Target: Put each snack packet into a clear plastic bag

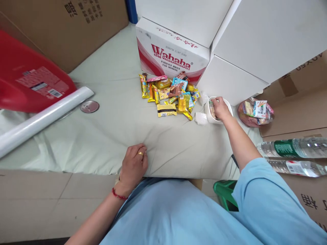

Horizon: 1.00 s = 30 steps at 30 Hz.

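Reaching into the white tub (228, 103) at three o'clock, the right hand (219, 107) had its fingertips hidden, so I couldn't tell if they pinched the packet (212, 110) there. The left hand (134, 164), at seven o'clock, lay curled up on the surface (102, 136), maybe for leaning. Snacks (176, 91) sat heaped at twelve o'clock, maybe to stay in easy reach. Behind them, a white and red box (172, 51) said "Wahaha" and "Purified water for drinking".

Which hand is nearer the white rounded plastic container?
Right: the right hand reaches into that container; the left hand rests on the pale green covering, well left of it.
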Available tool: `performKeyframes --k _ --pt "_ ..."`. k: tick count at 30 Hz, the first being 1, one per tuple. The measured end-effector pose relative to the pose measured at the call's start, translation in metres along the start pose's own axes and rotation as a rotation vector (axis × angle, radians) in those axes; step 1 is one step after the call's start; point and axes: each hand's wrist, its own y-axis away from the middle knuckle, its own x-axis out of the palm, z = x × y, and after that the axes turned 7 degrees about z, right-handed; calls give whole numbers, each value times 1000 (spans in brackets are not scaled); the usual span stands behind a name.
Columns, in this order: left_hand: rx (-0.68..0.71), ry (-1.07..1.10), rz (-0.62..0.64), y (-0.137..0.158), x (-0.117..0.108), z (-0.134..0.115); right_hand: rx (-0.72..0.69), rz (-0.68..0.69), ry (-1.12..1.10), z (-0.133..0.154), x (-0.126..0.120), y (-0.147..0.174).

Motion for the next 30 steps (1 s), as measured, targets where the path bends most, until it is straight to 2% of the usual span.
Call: performKeyframes --k 2,6,8,11,13,15,17,18,20,22,24,26,28,30 --pt "7 -11 -12 -1 0 -1 -24 -34 128 6 2 5" --pt "11 -27 -24 -3 -1 -4 -83 -19 358 14 -2 11" --pt "10 -40 -29 -3 -2 -5 -84 -87 351 19 -8 15" --pt "1 -58 -24 -3 -3 -7 -92 -304 273 32 -15 27" --pt "-2 -61 -17 -3 -3 -7 -179 -361 178 44 -14 44" --pt "1 -61 -12 -3 -3 -8 -323 -279 87 55 -6 64" --pt "6 -56 -14 -3 -3 -8 -389 -141 57 63 8 84" --pt "9 -49 -17 -3 -2 -8 -366 -85 57 65 15 93" --pt "8 -19 -29 -2 -2 -7 -233 -43 15 66 31 107" --pt "-13 51 -50 0 -3 -7 -73 -103 -179 68 44 120" --pt "-69 173 -68 2 -7 -9 59 -219 -545 77 56 135" --pt "-157 350 -34 3 -11 -16 140 -262 -972 95 67 156" --pt "-263 572 55 0 -14 -29 173 -180 -1291 120 76 180" --pt "-353 807 137 -7 -13 -46 172 -45 -1444 148 84 203"
